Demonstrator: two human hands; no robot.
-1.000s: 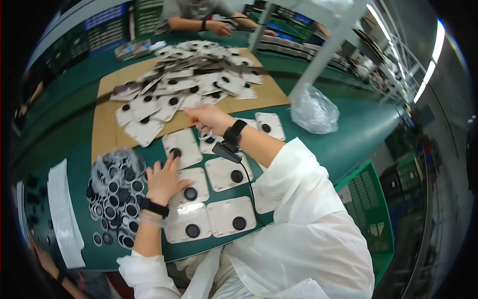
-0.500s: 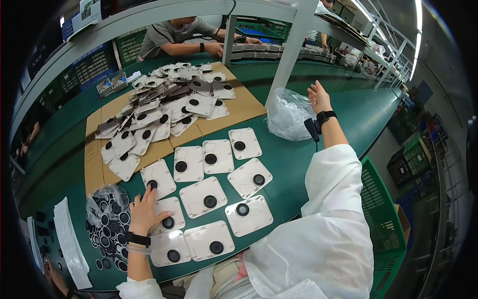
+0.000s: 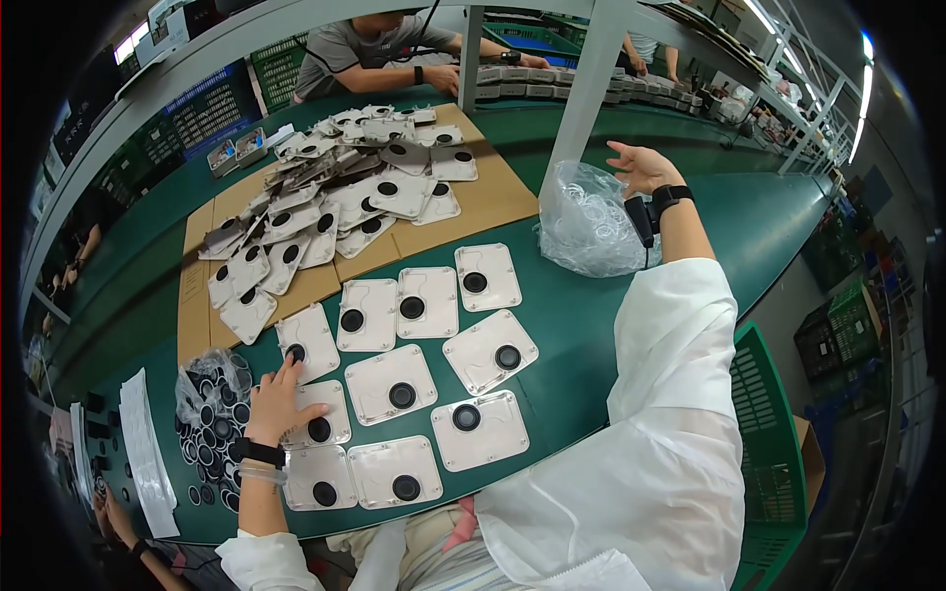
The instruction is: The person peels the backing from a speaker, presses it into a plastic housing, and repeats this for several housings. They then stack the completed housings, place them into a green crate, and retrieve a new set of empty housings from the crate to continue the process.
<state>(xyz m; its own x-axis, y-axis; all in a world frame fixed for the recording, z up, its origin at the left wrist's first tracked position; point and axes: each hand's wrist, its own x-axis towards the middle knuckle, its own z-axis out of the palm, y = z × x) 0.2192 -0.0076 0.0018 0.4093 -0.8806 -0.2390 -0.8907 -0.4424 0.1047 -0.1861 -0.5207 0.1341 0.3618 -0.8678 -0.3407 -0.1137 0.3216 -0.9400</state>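
Observation:
Several white square plates, each with a black round disc, lie in rows on the green table [image 3: 581, 325]. My left hand [image 3: 277, 399] rests on the left end of the rows, fingertips pressing the plate [image 3: 308, 340] at its black disc. My right hand [image 3: 642, 165], fingers spread and empty, hovers over a clear plastic bag of rings [image 3: 593, 219] at the right. A black watch sits on that wrist.
A heap of more white plates [image 3: 335, 192] covers a brown cardboard sheet [image 3: 493, 202] at the back. A bag of black discs [image 3: 207, 414] lies by my left wrist. A white post [image 3: 591, 84] rises beside the ring bag. Another person [image 3: 394, 49] works across the table.
My right hand has swung from the plate heap out to the right, above the bag of rings. My left hand stays on the left plates.

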